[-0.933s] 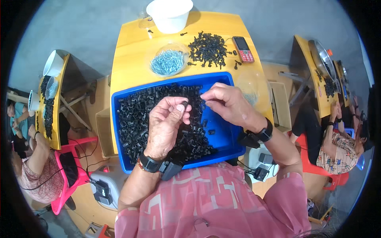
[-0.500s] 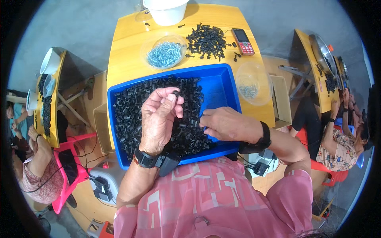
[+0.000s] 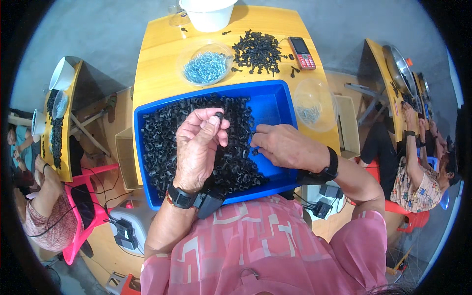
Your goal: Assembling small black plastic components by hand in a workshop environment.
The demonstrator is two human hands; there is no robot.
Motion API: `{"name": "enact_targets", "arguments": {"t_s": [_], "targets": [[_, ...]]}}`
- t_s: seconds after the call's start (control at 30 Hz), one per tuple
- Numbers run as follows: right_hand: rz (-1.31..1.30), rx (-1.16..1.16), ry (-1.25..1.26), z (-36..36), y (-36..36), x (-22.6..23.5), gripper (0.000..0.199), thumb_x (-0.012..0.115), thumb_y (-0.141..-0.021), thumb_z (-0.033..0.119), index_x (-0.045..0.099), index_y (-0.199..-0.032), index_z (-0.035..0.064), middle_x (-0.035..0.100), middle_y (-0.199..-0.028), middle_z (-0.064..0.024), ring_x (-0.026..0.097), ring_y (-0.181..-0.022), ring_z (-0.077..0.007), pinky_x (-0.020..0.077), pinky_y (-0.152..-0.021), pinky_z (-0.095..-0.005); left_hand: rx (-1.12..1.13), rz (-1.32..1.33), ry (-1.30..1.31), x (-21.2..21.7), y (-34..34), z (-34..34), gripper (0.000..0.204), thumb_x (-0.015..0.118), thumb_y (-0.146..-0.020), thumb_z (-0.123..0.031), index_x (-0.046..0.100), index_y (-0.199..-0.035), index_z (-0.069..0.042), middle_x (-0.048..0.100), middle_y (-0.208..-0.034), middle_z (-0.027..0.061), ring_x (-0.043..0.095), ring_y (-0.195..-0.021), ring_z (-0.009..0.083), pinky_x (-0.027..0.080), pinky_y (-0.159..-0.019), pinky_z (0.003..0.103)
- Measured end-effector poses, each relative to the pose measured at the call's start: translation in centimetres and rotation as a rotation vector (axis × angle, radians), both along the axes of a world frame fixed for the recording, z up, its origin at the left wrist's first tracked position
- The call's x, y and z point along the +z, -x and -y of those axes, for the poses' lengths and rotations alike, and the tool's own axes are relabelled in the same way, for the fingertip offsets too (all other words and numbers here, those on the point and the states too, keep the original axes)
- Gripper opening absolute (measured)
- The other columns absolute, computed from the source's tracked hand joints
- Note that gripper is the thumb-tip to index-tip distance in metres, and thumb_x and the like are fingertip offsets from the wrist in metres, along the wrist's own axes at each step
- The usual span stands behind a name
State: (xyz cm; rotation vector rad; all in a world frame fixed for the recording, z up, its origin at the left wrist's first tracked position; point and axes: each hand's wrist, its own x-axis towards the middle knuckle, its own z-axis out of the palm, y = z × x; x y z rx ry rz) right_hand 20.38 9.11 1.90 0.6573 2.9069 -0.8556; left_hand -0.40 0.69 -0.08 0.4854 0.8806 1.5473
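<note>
My left hand (image 3: 197, 142) is closed in a pinch above the blue tray (image 3: 275, 185), holding a small black plastic part (image 3: 219, 115) between thumb and fingertips. Heaped under it in the tray are many loose black plastic clips (image 3: 160, 147). To the right, my right hand (image 3: 290, 147) reaches low into the tray at the edge of the heap. Its fingers are curled together with dark bits at the tips; whether one is gripped cannot be made out.
Beyond the tray, the yellow table (image 3: 162, 44) carries a clear bowl of small screws (image 3: 205, 68), a pile of black pieces (image 3: 258, 51), a red phone (image 3: 302, 53) and a white tub (image 3: 208, 14). A clear bowl (image 3: 314, 103) sits right. Co-workers sit at both sides.
My right hand has shifted slightly right, and its fingertips have changed their bend. My left hand keeps its pinch in nearly the same place. The co-worker at right has moved their arms.
</note>
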Motion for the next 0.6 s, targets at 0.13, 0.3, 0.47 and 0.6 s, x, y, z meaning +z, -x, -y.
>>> {"name": "enact_targets", "arguments": {"t_s": [0.13,0.3,0.47,0.6], "targets": [[0.051,0.058,-0.003,0.3,0.2,-0.2,0.014,0.065,-0.084,0.009,0.065,-0.097,0.0032,0.059,-0.093,-0.0140,0.062,-0.082,-0.0367,0.0507,-0.071,-0.0454,0.013,-0.014,0.004,-0.2,0.0,-0.1,0.017,0.061,-0.098,-0.013,0.062,-0.110,-0.001,0.066,-0.091,0.0082,0.059,-0.072,0.0120,0.050,-0.063,0.026],[0.119,0.103,-0.038,0.3,0.7,-0.5,0.014,0.064,-0.085,0.009,0.064,-0.098,0.0038,0.058,-0.093,-0.0139,0.062,-0.081,-0.0371,0.0506,-0.070,-0.0450,0.007,-0.024,0.007,-0.1,-0.1,-0.1,0.017,0.062,-0.097,-0.012,0.062,-0.111,-0.001,0.066,-0.090,0.0083,0.060,-0.071,0.0115,0.050,-0.063,0.025],[-0.148,0.037,0.075,0.2,0.2,-0.2,0.017,0.066,-0.082,0.008,0.063,-0.098,0.0020,0.059,-0.090,-0.0152,0.062,-0.080,-0.0362,0.0507,-0.068,-0.0424,-0.021,-0.020,0.018,-0.2,-0.1,0.0,0.018,0.066,-0.094,-0.010,0.063,-0.110,0.000,0.069,-0.091,0.0077,0.061,-0.069,0.0098,0.051,-0.063,0.023],[-0.382,-0.235,0.516,0.0,0.1,0.1,0.015,0.069,-0.082,0.000,0.062,-0.096,0.0008,0.065,-0.085,-0.0104,0.067,-0.076,-0.0212,0.0536,-0.066,-0.0321,-0.081,-0.059,0.030,-0.1,-0.4,0.2,0.019,0.066,-0.094,-0.008,0.065,-0.110,0.000,0.070,-0.092,0.0080,0.063,-0.072,0.0091,0.053,-0.064,0.023]]}}
